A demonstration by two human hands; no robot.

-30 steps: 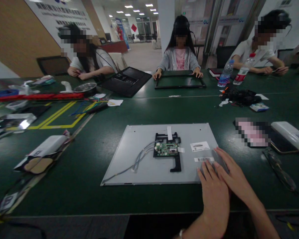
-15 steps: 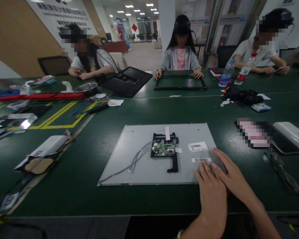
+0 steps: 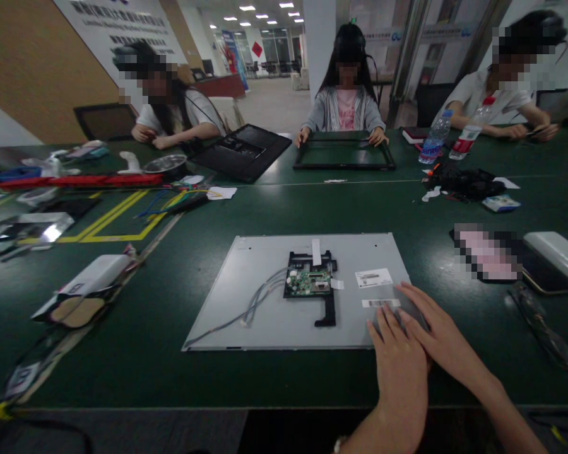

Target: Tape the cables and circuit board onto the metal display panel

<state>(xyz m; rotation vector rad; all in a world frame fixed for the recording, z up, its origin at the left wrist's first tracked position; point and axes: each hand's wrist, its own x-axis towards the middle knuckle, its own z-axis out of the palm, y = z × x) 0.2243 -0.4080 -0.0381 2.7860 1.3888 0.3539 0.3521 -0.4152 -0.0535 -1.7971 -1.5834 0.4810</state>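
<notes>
Fingers (image 3: 383, 321) of both hands flat, overlapping on panel (image 3: 265, 265) corner.

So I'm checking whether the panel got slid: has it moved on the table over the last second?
Cannot tell. The panel sits further left in frame, but the yellow tape and bottles shifted too, so the head camera moved. Both hands rest on its near right corner.

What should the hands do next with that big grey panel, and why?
Probably slide the left hand along the grey panel to its near left corner. Both it and the right hand lie flat on the near right corner, so the rest of the panel, with its circuit board and wires, is unsupported.
</notes>
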